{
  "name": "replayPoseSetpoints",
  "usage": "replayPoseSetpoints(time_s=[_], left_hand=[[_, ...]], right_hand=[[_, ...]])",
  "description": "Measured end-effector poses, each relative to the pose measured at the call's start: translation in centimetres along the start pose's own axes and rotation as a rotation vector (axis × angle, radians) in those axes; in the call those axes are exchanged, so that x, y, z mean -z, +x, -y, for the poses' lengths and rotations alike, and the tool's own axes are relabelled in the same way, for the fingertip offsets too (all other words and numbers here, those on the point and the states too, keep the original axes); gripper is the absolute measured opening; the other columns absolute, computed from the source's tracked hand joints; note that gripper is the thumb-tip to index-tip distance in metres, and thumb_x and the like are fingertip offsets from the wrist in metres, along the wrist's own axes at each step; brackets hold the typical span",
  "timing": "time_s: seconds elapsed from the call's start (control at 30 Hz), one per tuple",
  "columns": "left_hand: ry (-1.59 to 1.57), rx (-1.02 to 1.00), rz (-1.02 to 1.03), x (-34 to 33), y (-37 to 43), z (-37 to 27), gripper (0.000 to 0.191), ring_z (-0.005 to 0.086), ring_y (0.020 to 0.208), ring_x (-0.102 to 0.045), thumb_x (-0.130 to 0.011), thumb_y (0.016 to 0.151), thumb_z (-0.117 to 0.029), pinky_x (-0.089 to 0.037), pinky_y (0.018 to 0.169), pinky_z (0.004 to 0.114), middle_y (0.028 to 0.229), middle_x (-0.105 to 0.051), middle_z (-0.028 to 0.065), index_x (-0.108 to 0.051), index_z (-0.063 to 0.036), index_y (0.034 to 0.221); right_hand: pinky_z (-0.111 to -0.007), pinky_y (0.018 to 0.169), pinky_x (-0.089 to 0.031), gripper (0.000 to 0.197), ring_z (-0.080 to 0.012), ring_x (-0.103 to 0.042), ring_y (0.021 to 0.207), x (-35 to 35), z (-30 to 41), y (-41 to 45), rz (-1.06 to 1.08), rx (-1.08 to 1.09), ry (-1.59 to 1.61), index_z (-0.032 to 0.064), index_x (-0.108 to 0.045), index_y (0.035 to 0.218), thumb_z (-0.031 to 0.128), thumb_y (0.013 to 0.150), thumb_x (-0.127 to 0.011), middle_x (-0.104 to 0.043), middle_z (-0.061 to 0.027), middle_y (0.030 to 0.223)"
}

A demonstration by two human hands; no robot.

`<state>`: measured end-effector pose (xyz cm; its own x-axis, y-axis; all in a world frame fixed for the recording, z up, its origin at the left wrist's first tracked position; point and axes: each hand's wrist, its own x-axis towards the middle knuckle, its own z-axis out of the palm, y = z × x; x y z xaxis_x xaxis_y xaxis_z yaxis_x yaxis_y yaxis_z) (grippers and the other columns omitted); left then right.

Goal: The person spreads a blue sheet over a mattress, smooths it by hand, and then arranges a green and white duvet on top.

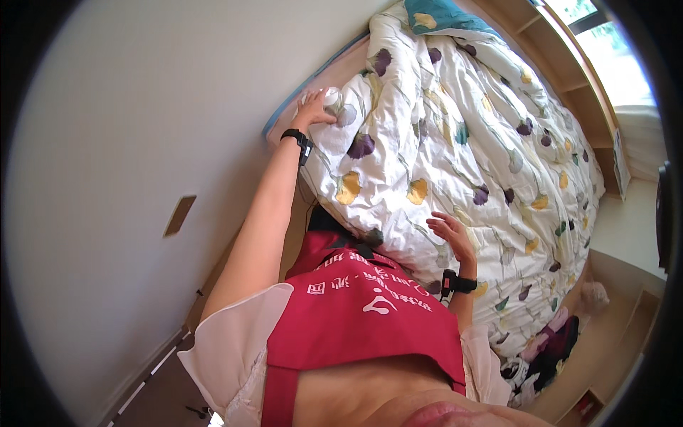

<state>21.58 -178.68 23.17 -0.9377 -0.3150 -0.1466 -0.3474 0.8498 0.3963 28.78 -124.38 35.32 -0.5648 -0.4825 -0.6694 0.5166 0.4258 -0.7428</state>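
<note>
A white duvet [443, 160] with purple, yellow and green flower prints lies rumpled over a bed in front of me. My left hand [315, 112] rests with spread fingers on the duvet's edge at the wall side, near the pale mattress edge with blue trim [291, 109]. Above the duvet's near part is my right hand [451, 235], fingers apart, holding nothing; whether it touches the cloth I cannot tell. At the far end of the bed shows a teal cloth [453, 18] with a yellow print. Each wrist wears a black band with a small device.
A pale wall [133, 123] with a socket plate [180, 216] runs along the left. Wooden shelving [571, 69] and a window [613, 58] stand beyond the bed. Clothes [549, 347] lie piled at the lower right, by a wooden cabinet with compartments [629, 331].
</note>
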Motion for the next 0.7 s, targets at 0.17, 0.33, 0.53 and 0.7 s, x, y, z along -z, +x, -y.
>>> replayPoseSetpoints(time_s=[0.17, 0.33, 0.53, 0.7], left_hand=[[-0.101, -0.043, 0.28, -0.4, 1.8, 6.3, 0.082, 0.0366, 0.117, -0.06, -0.082, 0.062, -0.049, -0.047, 0.098, 0.048, 0.122, -0.065, 0.0195, -0.056, -0.0118, 0.131], [-0.205, -0.203, -0.123, 4.8, -3.2, -1.1, 0.044, 0.0416, 0.09, -0.065, -0.064, 0.076, -0.012, -0.051, 0.076, 0.052, 0.092, -0.069, 0.0208, -0.063, -0.0107, 0.12], [-0.124, -0.298, -0.435, 18.3, -14.9, -6.1, 0.036, 0.035, 0.086, -0.063, -0.065, 0.07, 0.001, -0.046, 0.08, 0.043, 0.086, -0.067, 0.0113, -0.067, -0.0044, 0.106], [0.021, -0.113, -0.363, 5.1, -15.0, 0.8, 0.044, 0.0361, 0.102, -0.06, -0.069, 0.073, -0.003, -0.044, 0.089, 0.044, 0.102, -0.062, 0.0164, -0.058, -0.001, 0.116]], right_hand=[[-0.032, 0.1, -0.046, 0.046, -0.0193, -0.062, 0.114, -4.8, 2.7, 2.6, 0.011, -0.018, 0.081, 0.0023, -0.052, 0.137, 0.028, 0.099, -0.057, -0.066, -0.0119, 0.123], [-0.032, 0.099, -0.046, 0.046, -0.0189, -0.061, 0.114, -6.3, 4.7, 5.5, 0.027, -0.006, 0.06, 0.0012, -0.052, 0.136, 0.029, 0.1, -0.056, -0.066, -0.0119, 0.124], [-0.032, 0.096, -0.047, 0.045, -0.0187, -0.063, 0.108, -3.9, 8.5, 9.1, -0.04, 0.112, -0.058, -0.0011, -0.055, 0.133, 0.031, 0.101, -0.056, -0.069, -0.0128, 0.117], [-0.03, 0.093, -0.048, 0.037, -0.017, -0.064, 0.105, -3.5, 9.8, 12.9, -0.022, 0.137, -0.169, -0.0003, -0.059, 0.13, 0.02, 0.099, -0.056, -0.071, -0.0106, 0.111]])
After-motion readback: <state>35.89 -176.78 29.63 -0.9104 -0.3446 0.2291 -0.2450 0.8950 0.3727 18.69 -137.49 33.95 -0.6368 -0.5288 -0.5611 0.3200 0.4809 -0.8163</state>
